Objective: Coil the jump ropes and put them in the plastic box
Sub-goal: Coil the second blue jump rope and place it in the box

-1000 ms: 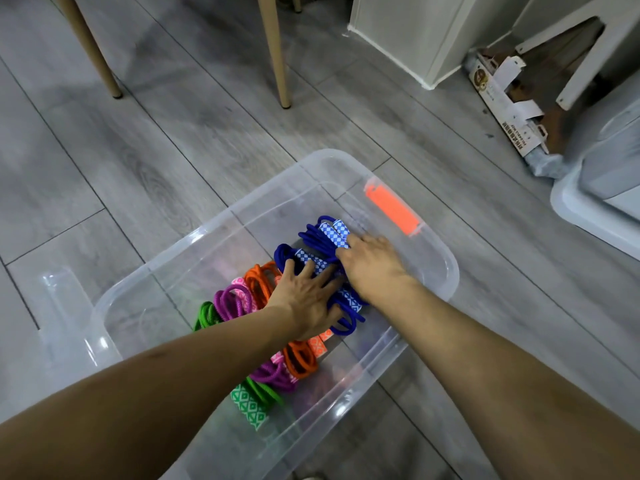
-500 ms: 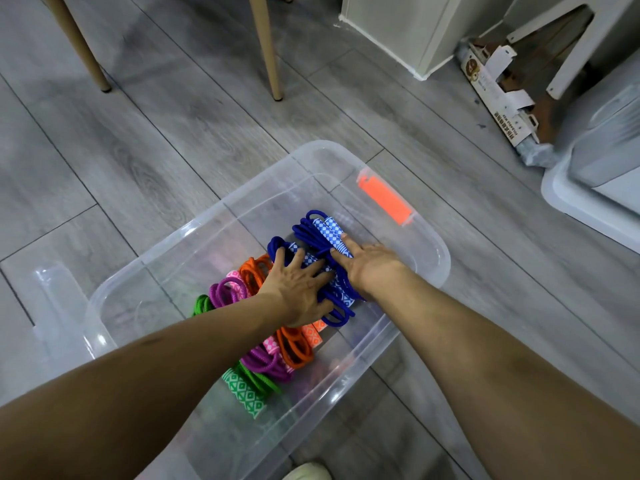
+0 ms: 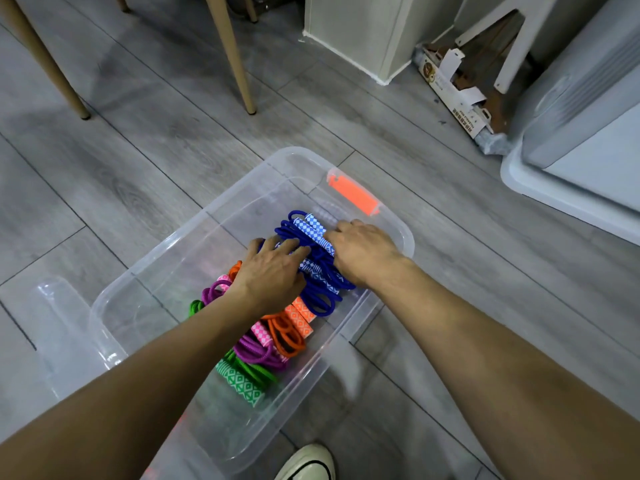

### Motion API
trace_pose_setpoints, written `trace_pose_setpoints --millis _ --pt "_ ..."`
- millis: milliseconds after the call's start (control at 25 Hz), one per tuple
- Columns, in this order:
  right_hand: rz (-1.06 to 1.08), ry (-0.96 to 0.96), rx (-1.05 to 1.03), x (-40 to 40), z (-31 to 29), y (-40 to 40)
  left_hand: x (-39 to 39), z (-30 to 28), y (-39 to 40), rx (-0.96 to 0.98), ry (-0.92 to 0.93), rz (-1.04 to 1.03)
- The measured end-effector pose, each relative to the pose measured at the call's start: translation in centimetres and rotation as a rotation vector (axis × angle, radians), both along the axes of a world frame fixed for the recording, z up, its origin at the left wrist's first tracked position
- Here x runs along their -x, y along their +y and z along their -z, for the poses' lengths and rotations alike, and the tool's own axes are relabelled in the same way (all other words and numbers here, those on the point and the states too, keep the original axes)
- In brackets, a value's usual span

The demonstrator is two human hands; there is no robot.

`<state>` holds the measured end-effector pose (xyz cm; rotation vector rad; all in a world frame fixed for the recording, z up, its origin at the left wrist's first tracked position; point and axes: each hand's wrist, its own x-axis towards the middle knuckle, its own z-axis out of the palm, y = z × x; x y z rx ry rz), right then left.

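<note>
A clear plastic box (image 3: 239, 194) with an orange latch (image 3: 353, 195) stands on the grey floor. Four coiled jump ropes lie in a row inside it: green (image 3: 247, 377) nearest me, then purple (image 3: 256, 351), orange (image 3: 287, 332) and blue (image 3: 320, 292) at the far end. My left hand (image 3: 273, 271) presses on the left side of the blue coil with its fingers spread and fairly straight. On the coil's right side, my right hand (image 3: 365, 251) curls its fingers over the checked blue handles. Part of the blue coil is hidden under both hands.
A clear lid (image 3: 52, 306) lies on the floor left of the box. Wooden chair legs (image 3: 232, 57) stand beyond it. At the back right are a white cabinet (image 3: 363, 32), a cardboard box (image 3: 453, 95) and a grey appliance (image 3: 581, 109). My shoe (image 3: 308, 462) is by the box's near side.
Both hands stay on the blue coil in the box. My right hand's fingers have gone from flat on the handles to curled over them. The camera has shifted slightly.
</note>
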<state>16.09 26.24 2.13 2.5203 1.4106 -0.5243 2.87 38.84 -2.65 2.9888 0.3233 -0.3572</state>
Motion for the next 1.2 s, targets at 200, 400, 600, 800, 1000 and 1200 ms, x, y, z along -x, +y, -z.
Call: trace_pose_setpoints --millis 200,400,600,800,1000,1200 --pt "0.087 -0.122 -0.345 2.6 -1.4 -3.6 1.6 -3.4 -1.6 0.006 -0.202 -0.112" --pt "0.185 -0.232 -0.537 6.9 -3.6 -6.9 6.9 -6.8 -3.2 -0.033 -0.252 -0.175" --pt "-0.002 -0.103 -0.575 13.8 -5.2 -6.7 16.3 -10.7 -4.0 -0.117 -0.402 -0.129" --pt "-0.092 -0.077 -0.534 16.6 -5.2 -5.9 25.3 -10.2 -5.2 -0.138 -0.312 0.04" --pt "-0.089 -0.029 -0.603 18.2 -5.1 -5.9 27.1 -8.7 -3.5 -0.166 -0.267 0.046" --pt "-0.03 0.216 -0.663 18.8 -5.5 -6.1 26.4 -9.9 -0.9 -0.164 -0.193 0.129"
